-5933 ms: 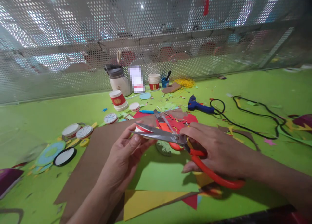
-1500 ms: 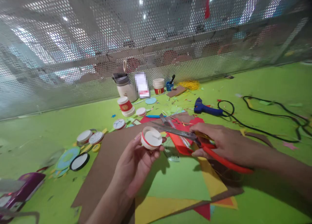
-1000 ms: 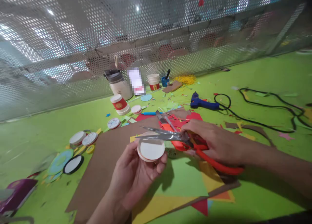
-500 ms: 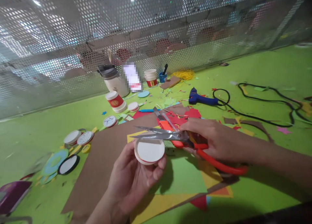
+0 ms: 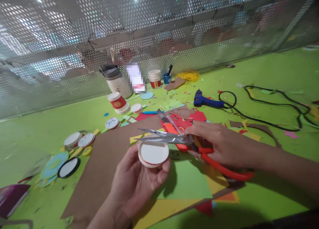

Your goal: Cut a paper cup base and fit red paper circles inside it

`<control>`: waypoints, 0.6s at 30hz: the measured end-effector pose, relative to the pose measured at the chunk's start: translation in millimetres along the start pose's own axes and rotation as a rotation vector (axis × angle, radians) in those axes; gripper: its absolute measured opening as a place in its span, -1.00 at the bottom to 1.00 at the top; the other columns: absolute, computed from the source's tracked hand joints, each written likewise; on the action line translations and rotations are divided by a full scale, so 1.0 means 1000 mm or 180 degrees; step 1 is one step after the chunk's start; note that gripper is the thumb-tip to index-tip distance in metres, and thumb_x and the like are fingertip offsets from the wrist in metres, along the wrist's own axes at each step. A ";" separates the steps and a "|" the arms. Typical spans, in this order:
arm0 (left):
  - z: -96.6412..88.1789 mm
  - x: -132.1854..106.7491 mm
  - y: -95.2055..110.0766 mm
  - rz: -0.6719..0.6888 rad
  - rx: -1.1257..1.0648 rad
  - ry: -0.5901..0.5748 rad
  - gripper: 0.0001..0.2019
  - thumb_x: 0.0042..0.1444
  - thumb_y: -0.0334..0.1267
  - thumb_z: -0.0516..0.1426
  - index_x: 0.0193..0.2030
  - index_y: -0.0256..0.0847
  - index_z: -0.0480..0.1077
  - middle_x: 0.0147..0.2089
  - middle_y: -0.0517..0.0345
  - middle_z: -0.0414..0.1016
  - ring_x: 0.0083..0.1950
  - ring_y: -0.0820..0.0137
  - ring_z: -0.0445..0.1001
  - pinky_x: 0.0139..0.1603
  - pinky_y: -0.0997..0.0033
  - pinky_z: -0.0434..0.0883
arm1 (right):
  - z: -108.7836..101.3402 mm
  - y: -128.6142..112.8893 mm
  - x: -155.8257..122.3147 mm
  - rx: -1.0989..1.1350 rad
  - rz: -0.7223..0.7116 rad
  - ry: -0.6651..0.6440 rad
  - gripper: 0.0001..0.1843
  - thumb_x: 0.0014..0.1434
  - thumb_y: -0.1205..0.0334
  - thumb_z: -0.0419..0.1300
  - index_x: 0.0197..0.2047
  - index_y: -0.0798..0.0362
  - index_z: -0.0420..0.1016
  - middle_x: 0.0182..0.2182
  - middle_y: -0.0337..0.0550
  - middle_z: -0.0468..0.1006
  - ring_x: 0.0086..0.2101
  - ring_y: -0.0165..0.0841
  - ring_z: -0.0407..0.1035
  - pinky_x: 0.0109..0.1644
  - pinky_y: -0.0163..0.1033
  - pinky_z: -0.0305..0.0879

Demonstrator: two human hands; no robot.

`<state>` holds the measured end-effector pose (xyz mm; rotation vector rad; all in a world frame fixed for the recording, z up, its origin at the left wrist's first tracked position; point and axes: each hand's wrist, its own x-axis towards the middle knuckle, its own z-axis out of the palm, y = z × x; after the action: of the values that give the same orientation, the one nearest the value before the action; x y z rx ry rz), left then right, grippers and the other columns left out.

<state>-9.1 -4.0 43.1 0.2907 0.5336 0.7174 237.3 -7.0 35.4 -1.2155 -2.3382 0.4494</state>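
Grip of the left hand (image 5: pixel 139 181) is closed around a shallow white round piece (image 5: pixel 153 154) with a red line near its rim, which is held up above the layered sheets; the fingers underneath are partly hidden by it. By the grip of the right hand (image 5: pixel 219 144), scissors (image 5: pixel 187 140) with red handles are grasped. Their blades are parted slightly and are seen across the far rim of the round piece, which is partly covered by them; whether the rim is touched cannot be told. Part of the handles is hidden by the right hand.

Behind the scissors, an orange utility knife (image 5: pixel 168 126) is partly covered, and only a portion of a dotted green template (image 5: pixel 173 152) is seen beside the round piece. Beneath, a light green sheet (image 5: pixel 189 182) is overlapped by the left hand's shadow, and a brown sheet (image 5: pixel 87 179) is crossed by the left forearm.

Farther back on the surface (image 5: pixel 261 69), a phone-like screen (image 5: pixel 136 77) is pixelated beyond reading. At the left edge, a purple object (image 5: pixel 13 197) is cut off and cannot be identified. The black cord (image 5: pixel 264 119) of a blue glue gun (image 5: pixel 209 103) is cut off at the right. Beyond the perforated panel (image 5: pixel 159 20), shapes are blurred.
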 end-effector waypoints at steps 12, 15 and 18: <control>0.001 -0.002 0.001 -0.0052 -0.0064 -0.0112 -0.73 0.11 -0.27 0.19 -0.19 -0.48 0.57 -0.41 -0.21 0.60 -0.42 0.27 0.60 -0.54 0.54 0.50 | -0.002 0.000 -0.002 0.0013 -0.0144 0.0025 -0.61 0.10 0.44 0.23 0.01 0.01 0.37 -0.18 -0.14 0.51 -0.23 -0.28 0.38 -0.18 -0.25 0.24; 0.000 -0.002 0.001 -0.0043 -0.0009 -0.0256 -0.70 0.16 -0.23 0.15 -0.17 -0.48 0.57 -0.42 -0.23 0.59 -0.43 0.29 0.59 -0.61 0.59 0.45 | -0.002 0.000 -0.003 -0.0005 -0.0177 0.0041 -0.61 0.09 0.44 0.24 0.00 0.02 0.37 -0.18 -0.14 0.51 -0.21 -0.27 0.39 -0.17 -0.25 0.25; 0.000 -0.003 0.001 -0.0038 0.0015 -0.0312 -0.69 0.17 -0.21 0.14 -0.15 -0.45 0.57 -0.42 -0.21 0.59 -0.44 0.31 0.59 -0.62 0.61 0.43 | -0.002 0.000 -0.004 -0.0026 -0.0188 0.0074 -0.62 0.09 0.45 0.24 -0.02 0.01 0.37 -0.18 -0.14 0.52 -0.21 -0.27 0.39 -0.17 -0.25 0.26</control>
<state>-11.9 -4.8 44.5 0.3251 0.4435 0.6868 240.3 -10.0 36.1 -1.1461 -2.3516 0.4039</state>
